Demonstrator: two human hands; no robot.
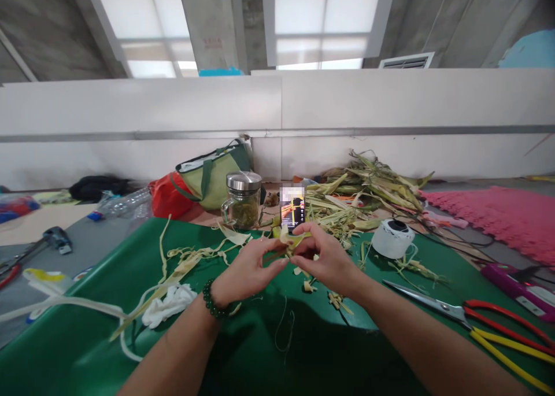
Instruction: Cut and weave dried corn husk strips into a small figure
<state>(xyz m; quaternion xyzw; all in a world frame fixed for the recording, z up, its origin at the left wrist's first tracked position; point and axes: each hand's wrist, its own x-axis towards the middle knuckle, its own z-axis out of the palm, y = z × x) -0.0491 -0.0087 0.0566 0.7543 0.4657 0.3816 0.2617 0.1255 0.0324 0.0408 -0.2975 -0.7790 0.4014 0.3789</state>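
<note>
My left hand (247,271) and my right hand (323,257) meet over the green mat (243,350), both pinched on a small folded piece of pale yellow-green leaf strip (289,243). A dark bead bracelet (212,300) circles my left wrist. A phone (292,206) stands upright just behind the hands with its screen lit. Long loose leaf strips (182,266) trail across the mat to the left of my left hand.
A heap of dried leaves (364,188) lies at the back right beside a roll of white string (392,238). Scissors (433,303) with red and yellow handles lie at right. A lidded glass jar (243,200), a green bag (212,173) and a pink mat (498,211) sit behind.
</note>
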